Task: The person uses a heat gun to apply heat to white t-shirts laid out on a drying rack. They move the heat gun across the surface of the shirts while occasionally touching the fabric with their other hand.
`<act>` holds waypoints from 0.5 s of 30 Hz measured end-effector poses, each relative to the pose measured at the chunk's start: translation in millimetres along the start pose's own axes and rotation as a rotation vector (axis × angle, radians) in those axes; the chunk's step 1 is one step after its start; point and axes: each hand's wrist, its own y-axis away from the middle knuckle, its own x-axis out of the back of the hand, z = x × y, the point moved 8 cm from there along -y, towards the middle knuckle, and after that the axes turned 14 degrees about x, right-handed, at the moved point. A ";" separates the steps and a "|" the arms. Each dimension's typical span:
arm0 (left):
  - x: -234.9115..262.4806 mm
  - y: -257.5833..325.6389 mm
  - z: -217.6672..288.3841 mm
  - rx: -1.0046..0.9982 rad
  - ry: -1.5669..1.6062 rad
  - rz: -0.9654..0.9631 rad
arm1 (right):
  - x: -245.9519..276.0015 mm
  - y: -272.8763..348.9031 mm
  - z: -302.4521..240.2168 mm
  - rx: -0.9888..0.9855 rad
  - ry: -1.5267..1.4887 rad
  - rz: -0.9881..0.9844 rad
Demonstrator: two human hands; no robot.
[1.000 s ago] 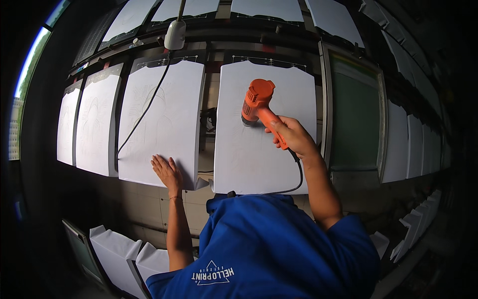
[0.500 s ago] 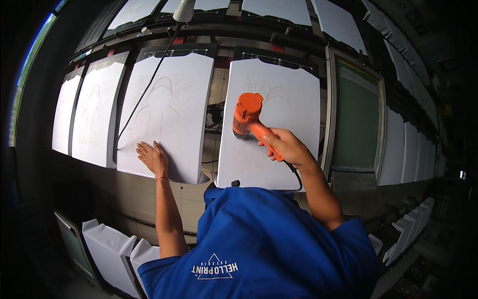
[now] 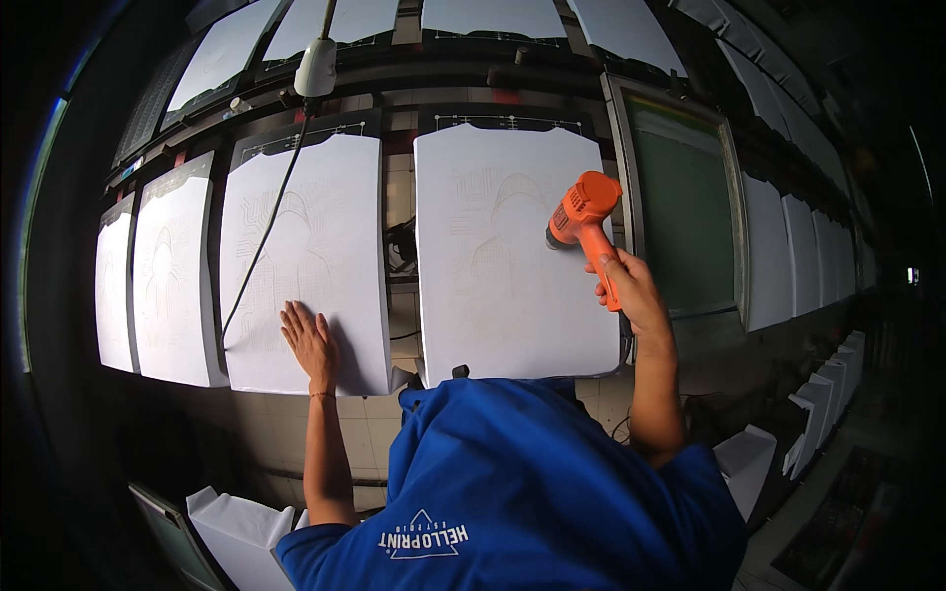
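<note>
My right hand (image 3: 634,291) grips the handle of an orange heat gun (image 3: 589,222). Its dark nozzle points left over the right part of a white shirt (image 3: 512,295) stretched on a flat board, which bears a faint hooded-figure line drawing. On the neighbouring white shirt (image 3: 340,246) to the left, with a similar faint drawing, my left hand (image 3: 310,342) lies flat, fingers extended and holding nothing. A thin black cable (image 3: 264,236) crosses that left shirt. Whether the nozzle touches the fabric I cannot tell.
A framed green screen (image 3: 685,207) leans or lies right of the nearest shirt. More white shirts on boards (image 3: 175,276) line the left, with another row beyond a dark rail (image 3: 434,74). A white plug block (image 3: 316,69) hangs at the top. Further white boards (image 3: 744,463) stand behind at right.
The heat gun has moved right across the shirt, from its middle to its right side. My left hand stays flat on the left shirt. The whole view has shifted somewhat.
</note>
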 end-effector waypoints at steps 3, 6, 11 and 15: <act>2.0 -27.0 -76.8 0.218 -0.060 0.063 | 38.4 8.3 7.2 -0.012 0.021 0.142; 12.1 -47.1 -122.5 0.444 -0.076 0.063 | 47.5 10.0 9.8 -0.017 -0.004 0.208; 10.7 -48.3 -104.3 0.483 -0.050 0.058 | -9.1 6.2 -1.5 -0.013 -0.053 0.035; 7.1 -28.7 -50.2 0.333 -0.031 0.067 | -86.2 5.1 -8.3 0.044 -0.123 -0.238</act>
